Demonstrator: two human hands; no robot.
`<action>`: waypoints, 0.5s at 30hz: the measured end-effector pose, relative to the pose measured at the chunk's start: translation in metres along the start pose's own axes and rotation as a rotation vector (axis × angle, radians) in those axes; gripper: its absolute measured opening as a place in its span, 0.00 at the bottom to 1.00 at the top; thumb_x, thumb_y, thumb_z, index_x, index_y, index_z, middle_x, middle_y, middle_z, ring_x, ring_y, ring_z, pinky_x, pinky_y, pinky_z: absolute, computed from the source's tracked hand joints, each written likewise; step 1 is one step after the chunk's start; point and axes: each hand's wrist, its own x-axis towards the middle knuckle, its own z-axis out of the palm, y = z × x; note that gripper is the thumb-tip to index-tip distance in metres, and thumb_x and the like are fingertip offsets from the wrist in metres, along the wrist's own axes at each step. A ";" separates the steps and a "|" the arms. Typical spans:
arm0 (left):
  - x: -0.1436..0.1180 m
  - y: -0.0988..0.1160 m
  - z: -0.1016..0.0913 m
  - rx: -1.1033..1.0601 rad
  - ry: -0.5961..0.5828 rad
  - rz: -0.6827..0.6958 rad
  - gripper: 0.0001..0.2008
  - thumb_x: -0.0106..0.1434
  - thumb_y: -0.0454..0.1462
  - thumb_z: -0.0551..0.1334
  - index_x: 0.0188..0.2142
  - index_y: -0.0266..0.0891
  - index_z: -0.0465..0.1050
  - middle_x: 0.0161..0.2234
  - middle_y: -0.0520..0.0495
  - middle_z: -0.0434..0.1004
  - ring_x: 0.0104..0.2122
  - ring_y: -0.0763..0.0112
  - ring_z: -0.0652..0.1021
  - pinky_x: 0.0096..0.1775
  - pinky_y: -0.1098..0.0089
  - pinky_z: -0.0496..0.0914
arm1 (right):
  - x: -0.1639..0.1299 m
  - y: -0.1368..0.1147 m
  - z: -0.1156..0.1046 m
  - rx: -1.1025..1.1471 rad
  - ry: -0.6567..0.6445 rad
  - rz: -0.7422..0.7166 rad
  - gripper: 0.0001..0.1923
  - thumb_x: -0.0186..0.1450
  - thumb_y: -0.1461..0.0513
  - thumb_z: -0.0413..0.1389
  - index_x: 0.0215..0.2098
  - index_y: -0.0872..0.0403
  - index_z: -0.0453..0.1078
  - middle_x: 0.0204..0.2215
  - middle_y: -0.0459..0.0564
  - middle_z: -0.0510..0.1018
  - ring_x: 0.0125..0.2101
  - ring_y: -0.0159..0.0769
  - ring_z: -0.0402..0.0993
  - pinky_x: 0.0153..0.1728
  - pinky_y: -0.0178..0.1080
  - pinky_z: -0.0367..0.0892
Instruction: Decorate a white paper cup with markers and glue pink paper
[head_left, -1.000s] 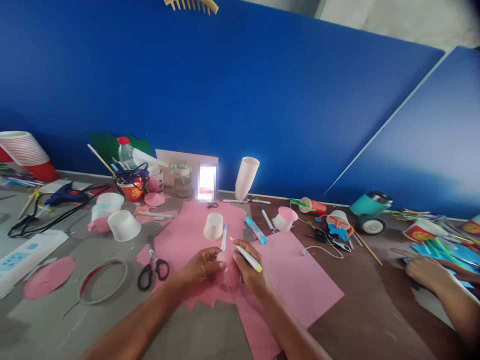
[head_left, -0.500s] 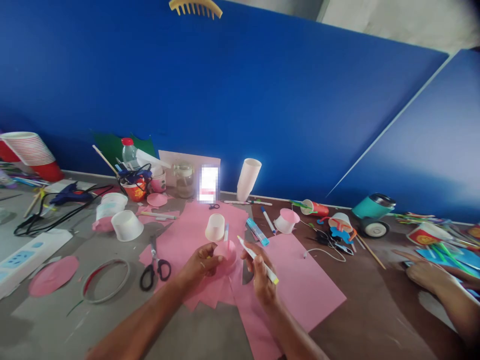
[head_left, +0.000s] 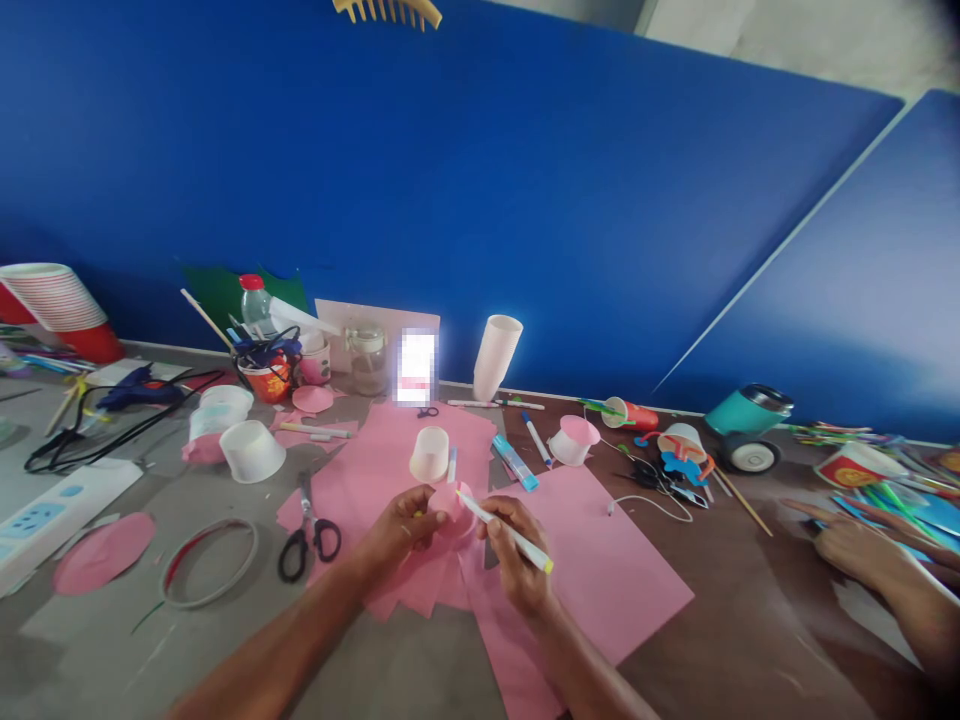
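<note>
Near the middle of the table my left hand [head_left: 403,528] pinches a small rounded piece of pink paper [head_left: 455,522]. A bit of yellow shows between its fingers; I cannot make out what it is. My right hand [head_left: 519,565] grips a white marker with a yellow end [head_left: 521,543], its tip at the upper part of the pink piece. Just beyond stands a white paper cup [head_left: 430,455], with a blue-and-white marker [head_left: 452,466] beside it. Pink paper sheets [head_left: 600,560] lie under and around both hands.
Black-handled scissors [head_left: 309,540] and a tape-like ring [head_left: 210,563] lie to the left, near a power strip [head_left: 34,515]. A pink-topped cup [head_left: 573,441] and glue stick [head_left: 515,463] sit right of centre. Another person's hand [head_left: 862,548] is at far right.
My right hand has brought the marker's tip left and down onto the pink paper piece. My left hand keeps hold of the piece in about the same place.
</note>
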 end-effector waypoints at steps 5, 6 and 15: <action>-0.001 0.000 0.001 -0.020 -0.008 -0.028 0.17 0.51 0.43 0.72 0.26 0.37 0.67 0.19 0.58 0.60 0.19 0.81 0.58 0.24 0.73 0.49 | 0.002 0.001 0.000 -0.003 0.002 0.007 0.11 0.68 0.55 0.51 0.38 0.52 0.72 0.24 0.47 0.75 0.23 0.34 0.71 0.24 0.36 0.66; -0.001 0.000 0.001 -0.017 -0.011 -0.030 0.17 0.51 0.43 0.72 0.25 0.37 0.66 0.19 0.58 0.60 0.19 0.81 0.58 0.24 0.73 0.49 | 0.002 0.001 0.000 -0.007 0.004 0.004 0.11 0.68 0.55 0.52 0.38 0.52 0.72 0.24 0.47 0.75 0.23 0.34 0.71 0.24 0.36 0.66; 0.000 -0.002 -0.001 -0.009 -0.023 -0.048 0.18 0.52 0.43 0.72 0.25 0.37 0.65 0.18 0.58 0.59 0.19 0.81 0.58 0.24 0.73 0.49 | 0.001 0.003 0.000 0.001 0.004 0.000 0.09 0.68 0.57 0.52 0.39 0.51 0.72 0.25 0.46 0.75 0.23 0.34 0.71 0.24 0.35 0.65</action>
